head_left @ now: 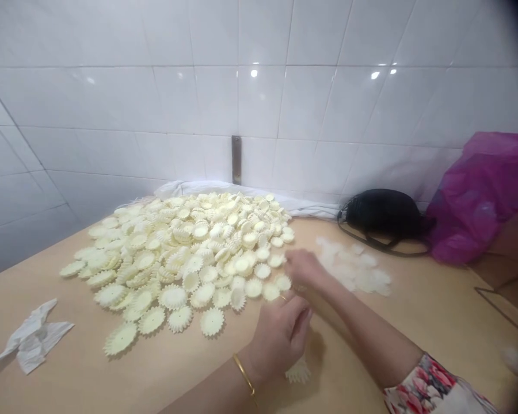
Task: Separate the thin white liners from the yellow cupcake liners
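My left hand [281,332] is closed above the table, with a gold bangle on the wrist. Its fingers are curled together, and what lies inside them is hidden. Just below that hand, a pale scalloped disc [299,371] shows in part. Beyond it, my right hand [304,268] reaches to the right edge of a large heap of pale yellow toothed discs [198,247]. The right fingers are bent down beside a small disc [277,260]; their tips are hidden, so I cannot make out what they grip.
Thin whitish flakes [358,267] lie to the right of my right forearm. Behind them are a black strapped pouch [382,213] and a magenta plastic bag [479,195]. A crumpled white cloth strip [34,339] lies at left. The tiled wall [259,103] closes off the back.
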Available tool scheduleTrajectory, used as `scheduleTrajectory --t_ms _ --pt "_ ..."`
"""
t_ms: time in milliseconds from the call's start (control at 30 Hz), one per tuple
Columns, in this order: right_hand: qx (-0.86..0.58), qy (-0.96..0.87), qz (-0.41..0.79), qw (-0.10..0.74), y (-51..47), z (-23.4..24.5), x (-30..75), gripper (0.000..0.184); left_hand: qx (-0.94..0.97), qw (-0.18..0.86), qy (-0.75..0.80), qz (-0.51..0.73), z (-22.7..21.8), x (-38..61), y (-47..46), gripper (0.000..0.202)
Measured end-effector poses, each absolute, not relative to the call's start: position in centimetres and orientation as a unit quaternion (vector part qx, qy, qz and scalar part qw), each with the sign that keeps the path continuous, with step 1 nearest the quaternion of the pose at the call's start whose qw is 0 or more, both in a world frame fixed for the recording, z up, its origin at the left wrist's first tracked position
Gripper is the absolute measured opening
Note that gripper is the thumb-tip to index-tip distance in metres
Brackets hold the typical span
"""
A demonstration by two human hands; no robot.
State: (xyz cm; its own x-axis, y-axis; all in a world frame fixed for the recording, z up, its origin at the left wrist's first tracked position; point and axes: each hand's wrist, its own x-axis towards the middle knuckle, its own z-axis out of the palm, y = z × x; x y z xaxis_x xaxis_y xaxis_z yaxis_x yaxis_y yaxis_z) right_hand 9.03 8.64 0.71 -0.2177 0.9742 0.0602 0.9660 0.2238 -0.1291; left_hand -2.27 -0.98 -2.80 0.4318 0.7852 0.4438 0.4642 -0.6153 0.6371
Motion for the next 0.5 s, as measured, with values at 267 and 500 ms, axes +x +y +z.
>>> scheduleTrajectory --t_ms 267,500 --pt "-0.557 -0.806 0.102 0.17 5.2 2.1 9.1 0.031 0.885 0.074 0.418 0.19 -3.6 -2.1 0.1 0.016" --pt "-0.587 -0.781 0.119 0.179 2.8 -0.2 13.0 0.024 0.834 0.009 0.521 0.182 -2.6 -2.8 0.5 0.025"
